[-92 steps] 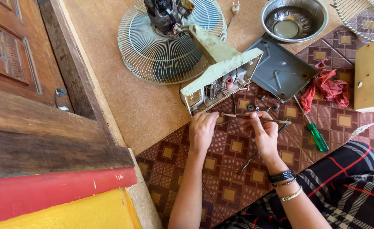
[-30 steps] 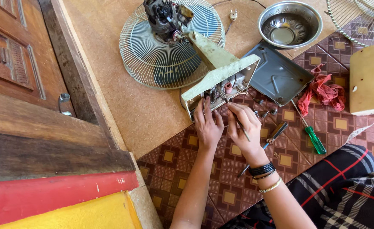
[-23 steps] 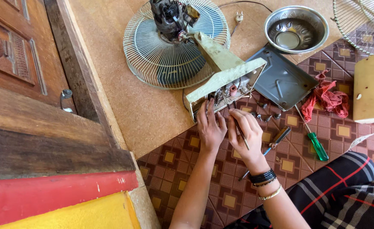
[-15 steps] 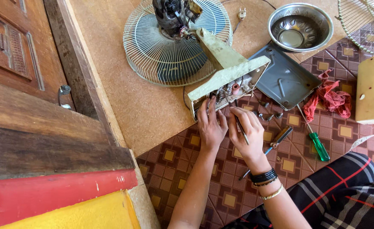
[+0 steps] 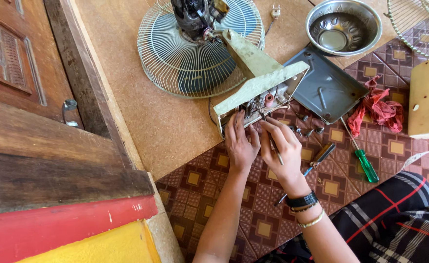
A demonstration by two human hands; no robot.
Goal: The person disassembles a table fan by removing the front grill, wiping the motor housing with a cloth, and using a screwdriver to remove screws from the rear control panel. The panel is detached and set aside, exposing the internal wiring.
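Pinched in the right hand [image 5: 283, 146], a thin tool [image 5: 273, 144] pokes into the open fan base [image 5: 261, 95] lying tipped on the floor. Left hand [image 5: 240, 141] rests spread against the base's edge, apparently steadying it, gripping nothing.

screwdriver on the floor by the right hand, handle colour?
Green, translucent-looking; the screwdriver handle shows clearly in the head view.

Brown patterned floor covering [image 5: 209, 204] near, bare tan floor [image 5: 141, 97] far, carved wooden door [image 5: 10, 63] left, daylight
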